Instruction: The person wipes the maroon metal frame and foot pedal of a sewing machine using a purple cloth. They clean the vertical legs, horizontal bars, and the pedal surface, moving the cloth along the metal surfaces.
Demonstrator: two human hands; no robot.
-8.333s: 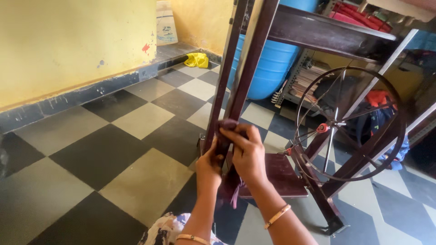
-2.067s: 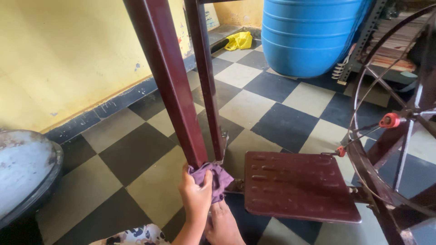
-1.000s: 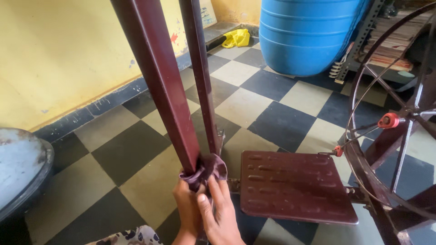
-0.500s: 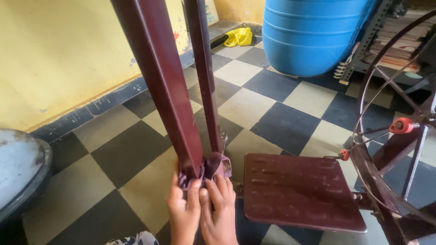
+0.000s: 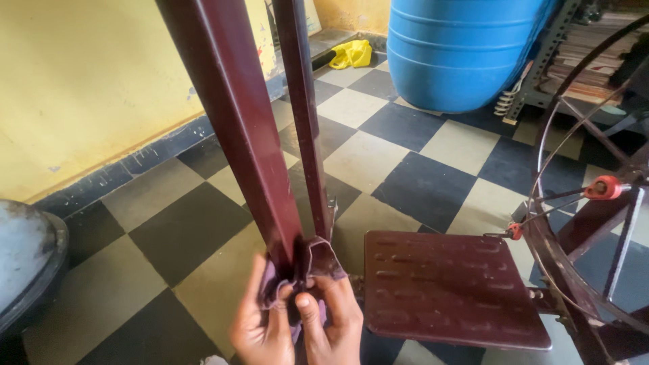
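Note:
Both my hands hold a small purple cloth [image 5: 312,265] pressed around the bottom of a maroon metal leg [image 5: 240,128] of a treadle stand. My left hand [image 5: 262,328] grips the cloth's left side. My right hand [image 5: 331,323] pinches its right side, thumb up. A second maroon leg [image 5: 305,115] rises just behind the first. The flat maroon pedal plate [image 5: 449,287] lies directly right of my hands.
A large spoked metal wheel [image 5: 581,203] with red knobs stands at the right. A blue barrel [image 5: 460,47] and a yellow rag [image 5: 353,53] sit farther back. A yellow wall runs along the left, a round grey metal basin [image 5: 23,260] at the left edge. The floor is checkered tile.
My hands and the cloth slid down the leg from mid height to its foot; over the last second they stayed at the base, shifting the cloth slightly.

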